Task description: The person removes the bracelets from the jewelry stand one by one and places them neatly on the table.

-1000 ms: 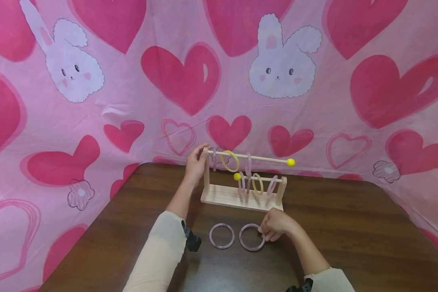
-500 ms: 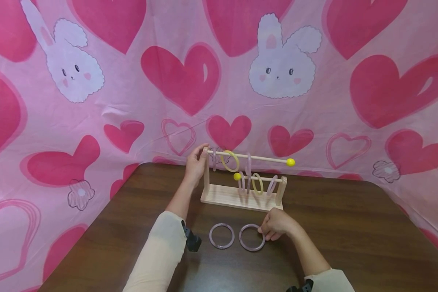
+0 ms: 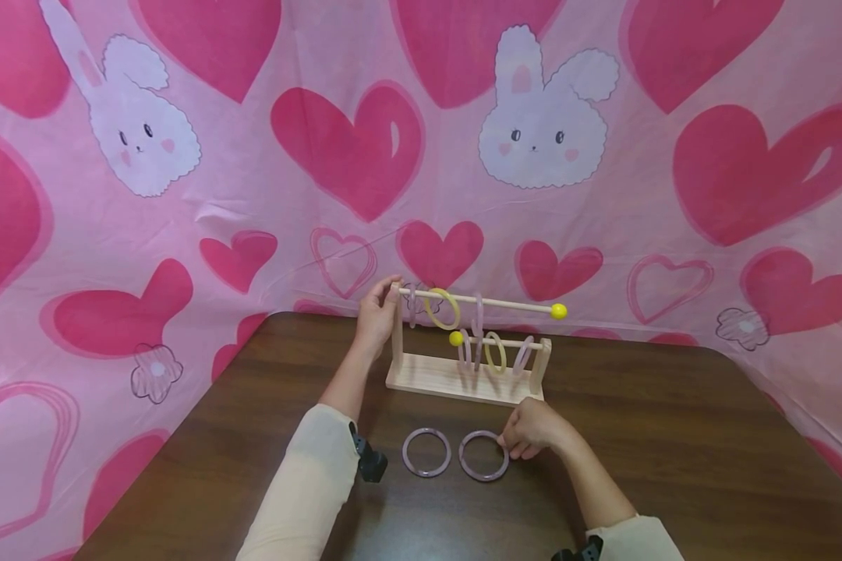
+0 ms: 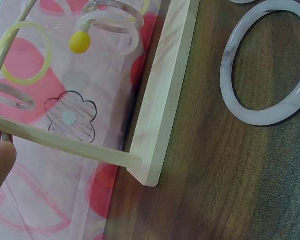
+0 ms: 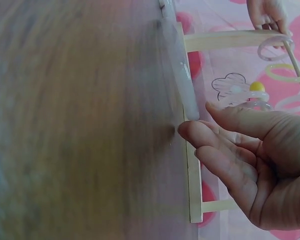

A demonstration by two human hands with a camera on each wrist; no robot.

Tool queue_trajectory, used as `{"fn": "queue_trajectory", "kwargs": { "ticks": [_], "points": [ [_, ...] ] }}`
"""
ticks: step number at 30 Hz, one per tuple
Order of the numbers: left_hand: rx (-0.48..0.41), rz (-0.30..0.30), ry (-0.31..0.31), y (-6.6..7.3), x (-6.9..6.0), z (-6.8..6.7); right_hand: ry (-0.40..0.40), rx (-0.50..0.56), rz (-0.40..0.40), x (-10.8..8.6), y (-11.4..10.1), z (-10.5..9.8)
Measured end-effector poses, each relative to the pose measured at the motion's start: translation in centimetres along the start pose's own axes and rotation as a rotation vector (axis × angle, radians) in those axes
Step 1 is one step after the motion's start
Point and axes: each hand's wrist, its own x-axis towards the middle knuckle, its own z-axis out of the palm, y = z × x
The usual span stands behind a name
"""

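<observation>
A wooden two-rod bangle stand (image 3: 456, 380) is at the table's middle. My left hand (image 3: 375, 318) grips the top of its tall left upright (image 4: 65, 141); in the left wrist view only part of that hand shows. Two marbled pale-purple bangles lie in front of the stand. The left one (image 3: 426, 474) is untouched. At the right bangle's (image 3: 483, 478) right edge, my right hand (image 3: 533, 428) pinches the rim between thumb and fingertips. Seen from the right wrist, this bangle (image 5: 182, 75) appears edge-on, its near end between thumb (image 5: 235, 116) and index finger.
Purple and yellow bangles hang on the upper rod (image 3: 512, 305) and the shorter lower rod (image 3: 529, 344). Both rods end in yellow balls, facing opposite ways. Behind the brown table (image 3: 673, 436) hangs a pink cloth (image 3: 449, 179) with hearts and rabbits.
</observation>
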Motion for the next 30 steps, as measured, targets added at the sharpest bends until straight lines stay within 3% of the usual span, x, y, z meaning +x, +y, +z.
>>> {"fn": "queue_trajectory", "kwargs": {
  "ticks": [6, 13, 19, 21, 30],
  "points": [
    [-0.002, 0.006, 0.001, 0.0, -0.1, 0.0, 0.044, -0.016, 0.017, -0.1, -0.4, -0.3],
    [0.021, 0.0, 0.035, -2.8, 1.4, 0.0, 0.061, -0.021, -0.031, 0.0, -0.6, -0.8],
    [0.024, -0.005, 0.036, -2.7, 1.2, 0.0, 0.093, -0.008, -0.092, 0.3, -1.2, -1.3],
    [0.019, -0.003, 0.035, -2.7, 1.2, 0.0, 0.138, -0.007, -0.129, 0.5, -1.4, -1.4],
    [0.016, -0.008, 0.034, -2.7, 1.2, 0.0, 0.48, 0.013, -0.296, 1.4, -3.4, -1.9]
  ]
}}
